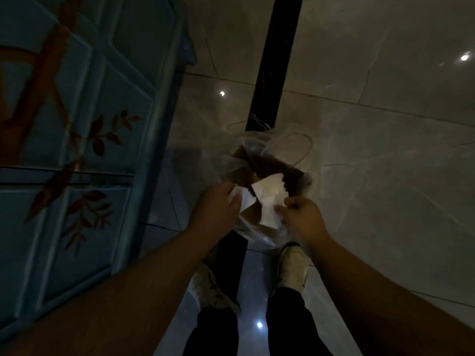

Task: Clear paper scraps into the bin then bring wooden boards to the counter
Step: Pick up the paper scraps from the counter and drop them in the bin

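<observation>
A clear plastic bin bag [290,147] stands open on the tiled floor in front of my feet, with brown paper or card [264,165] inside it. White paper scraps [267,199] hang over its mouth. My left hand [218,204] grips a white scrap at the bag's left edge. My right hand [300,217] pinches the white paper at the bag's right edge. Both hands sit just above the bag opening. The scene is dim.
A blue panelled door or cabinet [77,150] with red leaf patterns fills the left side. A black strip [275,60] runs across the glossy grey floor tiles [385,176]. My two white shoes [293,265] stand just behind the bag.
</observation>
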{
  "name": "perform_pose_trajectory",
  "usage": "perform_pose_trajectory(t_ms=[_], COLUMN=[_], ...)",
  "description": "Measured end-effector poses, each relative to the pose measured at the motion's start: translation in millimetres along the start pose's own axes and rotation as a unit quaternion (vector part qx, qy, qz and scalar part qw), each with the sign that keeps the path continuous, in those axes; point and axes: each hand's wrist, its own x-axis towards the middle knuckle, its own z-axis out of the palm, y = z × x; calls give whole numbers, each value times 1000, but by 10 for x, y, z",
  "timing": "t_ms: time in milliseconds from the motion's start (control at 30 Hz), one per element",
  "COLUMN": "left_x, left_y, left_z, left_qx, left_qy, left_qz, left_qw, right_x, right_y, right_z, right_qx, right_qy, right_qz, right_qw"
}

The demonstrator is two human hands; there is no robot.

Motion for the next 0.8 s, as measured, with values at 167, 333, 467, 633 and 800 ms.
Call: perform_pose_trajectory(t_ms=[167,333,467,633,800], left_x=[3,-120,-199,-394,-672], left_y=[29,136,286,643,1231], left_z=[204,192,62,-295,-920], left_qx=[-59,-115,-113,-102,54], left_qy=[-43,-68,-26,-16,-14], left_qz=[-9,-25,5,89,199], left_qw=[997,991,993,991,979], right_x=[-108,-417,-581,-876,-1463], right_y=[45,101,11,-304,-927], right_z=[0,-230,-374,-544,-867], right_qx=[67,69,4,-120,-275], right_qy=[-24,-45,-65,-87,-51], right_qz=[-9,-21,-52,-120,-241], right_qw=[997,996,997,982,929])
